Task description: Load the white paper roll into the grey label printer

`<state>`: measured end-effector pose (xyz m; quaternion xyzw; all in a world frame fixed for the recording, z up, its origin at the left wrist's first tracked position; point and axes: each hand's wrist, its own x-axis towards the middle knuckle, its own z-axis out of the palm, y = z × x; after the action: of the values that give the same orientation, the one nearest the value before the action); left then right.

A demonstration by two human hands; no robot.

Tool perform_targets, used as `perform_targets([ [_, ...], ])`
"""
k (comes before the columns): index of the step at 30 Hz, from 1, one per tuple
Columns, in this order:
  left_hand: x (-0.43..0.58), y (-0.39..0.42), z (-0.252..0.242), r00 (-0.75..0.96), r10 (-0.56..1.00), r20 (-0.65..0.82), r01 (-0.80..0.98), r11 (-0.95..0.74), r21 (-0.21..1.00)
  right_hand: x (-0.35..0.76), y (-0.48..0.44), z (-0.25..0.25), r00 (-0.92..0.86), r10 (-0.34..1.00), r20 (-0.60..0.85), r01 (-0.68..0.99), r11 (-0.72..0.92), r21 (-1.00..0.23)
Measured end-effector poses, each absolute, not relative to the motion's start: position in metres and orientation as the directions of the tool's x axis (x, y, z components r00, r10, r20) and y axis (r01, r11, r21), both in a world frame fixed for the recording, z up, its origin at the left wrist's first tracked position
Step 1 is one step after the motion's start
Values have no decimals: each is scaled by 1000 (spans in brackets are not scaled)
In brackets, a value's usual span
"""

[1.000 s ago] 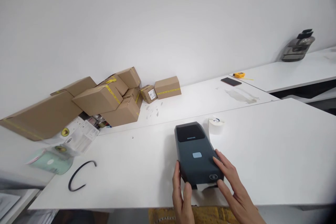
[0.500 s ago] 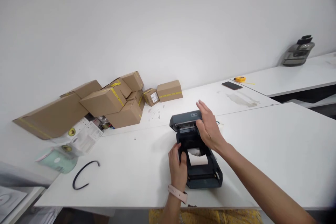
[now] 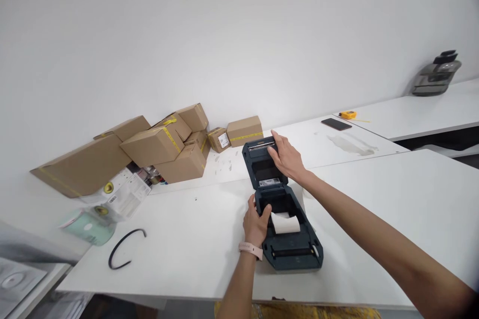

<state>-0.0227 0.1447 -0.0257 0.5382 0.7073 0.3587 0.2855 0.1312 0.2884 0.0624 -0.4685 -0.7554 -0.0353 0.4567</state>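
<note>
A dark blue-grey label printer (image 3: 294,261) stands on the white table in front of me with its lid (image 3: 256,165) raised, so the inner face of the lid shows. Inside the body lies a roll of white paper (image 3: 286,225) with a loose, uneven edge. My left hand (image 3: 255,223) grips the printer's left wall, thumb over the rim by the roll. At the lid's upper right edge is my right hand (image 3: 287,158), its thumb on the inner side and its fingers behind the edge. The fingertips behind the lid are partly hidden.
Several cardboard boxes (image 3: 149,147) are piled against the wall at the left. A black curved band (image 3: 119,249) and a mint-green pouch (image 3: 90,227) lie nearer. Towards the back right are a phone (image 3: 336,124), a yellow tape measure (image 3: 348,115) and a dark transparent container (image 3: 436,77).
The printer's lid has swung further back in my right hand, exposing its inner face. My left hand stays on the printer's left side. The view has shifted slightly.
</note>
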Motion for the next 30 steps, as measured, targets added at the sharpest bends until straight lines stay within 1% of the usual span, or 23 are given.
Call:
perform_targets([
  [4, -20, 141, -28, -235, 972, 13, 621, 140, 772, 138, 280, 64, -158, 642, 751, 685, 618, -385],
  [7, -19, 140, -28, -213, 977, 22, 668, 129, 733, 141, 273, 64, -161, 625, 763, 675, 634, -377],
  [10, -19, 141, -28, -209, 977, 33, 688, 123, 715, 141, 264, 59, -119, 529, 840, 703, 642, -305],
  [12, -19, 141, -28, -218, 975, 40, 694, 126, 709, 140, 253, 49, -184, 502, 845, 716, 658, -235],
  [14, -19, 142, -29, -219, 975, 46, 693, 122, 711, 139, 241, 32, -364, 543, 757, 694, 700, -168],
  [16, -19, 142, -30, -210, 977, 49, 694, 114, 711, 137, 230, 11, -552, 569, 609, 647, 753, -117],
  [19, -19, 142, -32, -204, 978, 41, 704, 117, 701, 134, 222, -19, -719, 556, 417, 582, 810, -76],
  [23, -20, 140, -32, -201, 979, 47, 699, 109, 707, 132, 220, -35, -796, 571, 199, 575, 817, -46],
  [30, -23, 139, -24, -191, 981, -7, 697, 141, 703, 129, 222, -27, -810, 584, -51, 586, 807, -76],
])
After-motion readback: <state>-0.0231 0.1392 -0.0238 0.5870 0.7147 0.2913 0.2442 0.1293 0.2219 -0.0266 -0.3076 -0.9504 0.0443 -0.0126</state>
